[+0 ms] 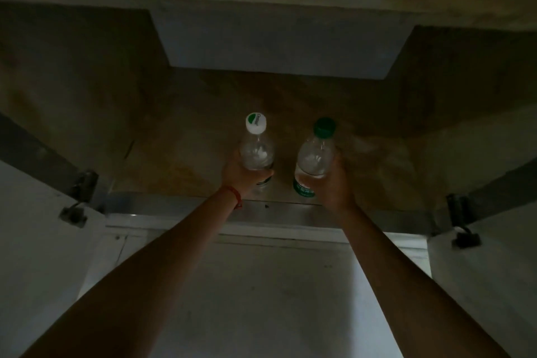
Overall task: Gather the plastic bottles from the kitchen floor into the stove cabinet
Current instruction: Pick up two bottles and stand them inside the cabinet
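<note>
Your left hand [242, 176] is wrapped round the lower body of the white-capped bottle [257, 151], fingers curled under its label, and your right hand [329, 183] grips the green-capped bottle [315, 158] the same way, low on its body. Both bottles are clear plastic, held upright or nearly so, side by side and a little apart, just past the front edge of the cabinet floor [180, 154]. Whether their bases are touching that floor or hanging just above it cannot be told in this dim light. By my reading, you are at the placing step: the bottles are inside the stove cabinet and not yet let go. The next move calls for setting each base flat on the floor, then loosening the fingers and drawing the hands straight back without brushing the bottles, which look light and likely to tip. To the far left the open left door [32, 229] stands out with its hinge [84, 183] at the frame. A pale box-like panel [279, 46] hangs at the back of the cabinet, well clear of the caps. The metal sill [276, 209] runs below your wrists; keep clear of it on withdrawal. At the right, the right door [499, 250] and its hinge [456, 206] stand open, off your path.
</note>
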`<action>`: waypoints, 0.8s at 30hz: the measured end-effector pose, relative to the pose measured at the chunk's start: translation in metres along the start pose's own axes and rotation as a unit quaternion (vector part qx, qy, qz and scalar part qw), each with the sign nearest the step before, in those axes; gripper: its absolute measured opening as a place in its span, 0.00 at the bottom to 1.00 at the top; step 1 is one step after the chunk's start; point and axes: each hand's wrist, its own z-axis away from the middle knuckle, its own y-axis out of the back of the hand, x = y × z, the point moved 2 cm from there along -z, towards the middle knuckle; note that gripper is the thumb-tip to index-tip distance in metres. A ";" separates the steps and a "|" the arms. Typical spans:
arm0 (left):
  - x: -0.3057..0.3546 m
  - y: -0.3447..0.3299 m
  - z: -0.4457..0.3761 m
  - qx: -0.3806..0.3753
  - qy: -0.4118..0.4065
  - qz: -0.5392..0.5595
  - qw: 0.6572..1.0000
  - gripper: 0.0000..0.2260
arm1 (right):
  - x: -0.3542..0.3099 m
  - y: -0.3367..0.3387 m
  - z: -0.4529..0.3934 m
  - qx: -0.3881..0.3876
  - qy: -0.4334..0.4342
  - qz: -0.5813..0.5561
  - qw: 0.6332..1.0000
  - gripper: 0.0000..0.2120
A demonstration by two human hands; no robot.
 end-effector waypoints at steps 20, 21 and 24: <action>0.012 -0.024 -0.056 -0.012 -0.055 0.052 0.997 0.33 | 0.016 -0.034 -0.050 0.057 0.054 0.051 0.996 0.31; 0.011 -0.025 -0.056 -0.009 -0.050 0.054 0.997 0.33 | 0.014 -0.034 -0.050 0.055 0.045 0.036 0.997 0.31; 0.010 -0.024 -0.050 -0.037 -0.035 0.028 0.998 0.32 | 0.014 -0.032 -0.047 0.043 0.004 0.045 0.998 0.30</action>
